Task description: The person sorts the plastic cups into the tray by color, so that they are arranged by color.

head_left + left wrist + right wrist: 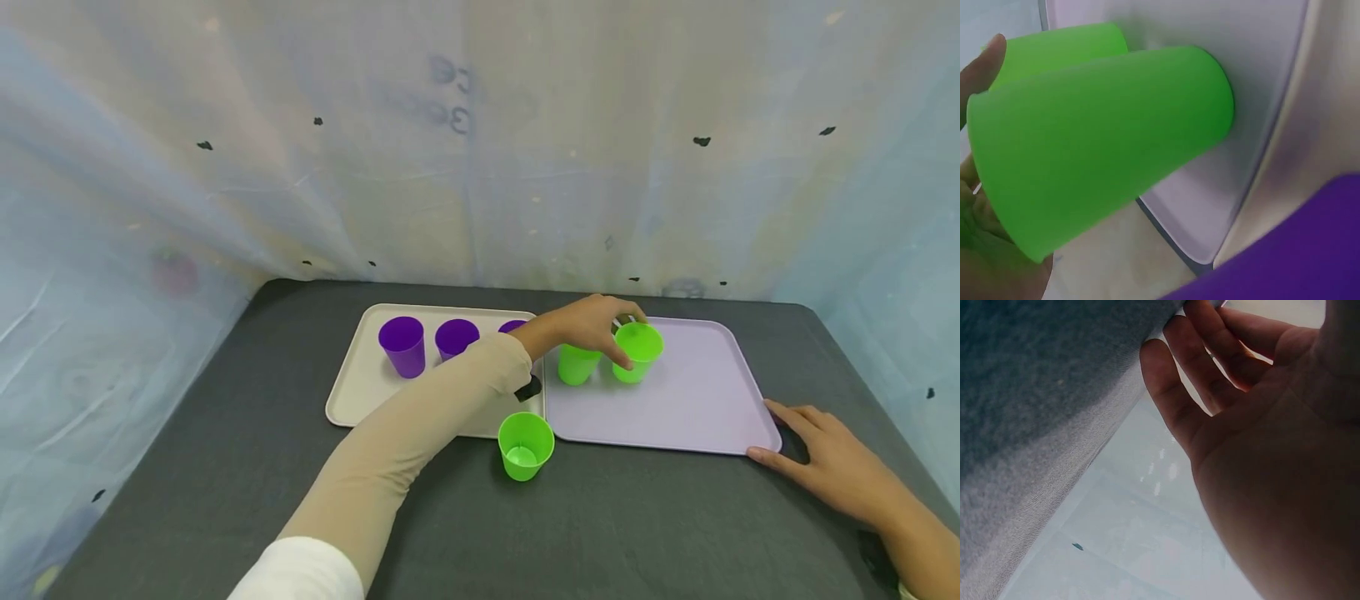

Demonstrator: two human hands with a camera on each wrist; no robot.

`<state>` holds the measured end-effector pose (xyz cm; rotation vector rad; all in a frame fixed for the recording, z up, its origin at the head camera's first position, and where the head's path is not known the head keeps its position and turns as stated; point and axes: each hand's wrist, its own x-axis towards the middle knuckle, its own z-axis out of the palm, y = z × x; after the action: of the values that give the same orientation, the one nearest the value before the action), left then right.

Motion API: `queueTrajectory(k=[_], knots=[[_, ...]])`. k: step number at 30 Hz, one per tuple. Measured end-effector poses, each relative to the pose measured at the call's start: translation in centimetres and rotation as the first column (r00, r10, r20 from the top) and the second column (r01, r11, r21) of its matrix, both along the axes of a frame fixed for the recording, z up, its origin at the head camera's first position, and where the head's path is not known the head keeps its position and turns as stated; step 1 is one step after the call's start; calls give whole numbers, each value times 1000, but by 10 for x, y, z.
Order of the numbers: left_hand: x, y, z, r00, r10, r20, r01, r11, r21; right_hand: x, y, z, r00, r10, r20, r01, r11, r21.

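Note:
My left hand [588, 323] reaches across to the right over the lavender tray [675, 417]. Its thumb and fingers are round the rim of a green cup [637, 354] standing on that tray. In the left wrist view the thumb overlaps this farther cup [1066, 47], partly hidden by a nearer green cup [1110, 137]. That nearer cup [577, 367] stands just left of the held one, under my palm. My right hand [843, 462] rests at the lavender tray's near right corner, thumb and index finger touching its edge; in the right wrist view its fingers [1166, 387] look loosely extended.
A cream tray [352, 400] adjoins on the left, bearing purple cups [402, 346], partly hidden by my left arm. Another green cup [525, 446] stands on the dark tabletop [600, 525] in front of the trays. Pale sheeting [525, 192] hangs behind and at both sides.

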<state>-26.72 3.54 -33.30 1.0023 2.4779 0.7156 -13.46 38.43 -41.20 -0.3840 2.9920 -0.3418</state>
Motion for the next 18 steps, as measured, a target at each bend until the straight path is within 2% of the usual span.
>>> queueTrajectory(k=[12,14,18], knots=[[-1,1,-1,1000,2,25,-1,999,-47,-1,2,-2,1000,-1,7,1,1000,-10],[-1,-3,-1,1000,-10,29,11,999,-30,-1,2,-3,1000,-2,4,2,1000,-14],[1,-13,0,999,-35,-7,35,999,33,0,3,-7,1000,1,3,0,999,-36]])
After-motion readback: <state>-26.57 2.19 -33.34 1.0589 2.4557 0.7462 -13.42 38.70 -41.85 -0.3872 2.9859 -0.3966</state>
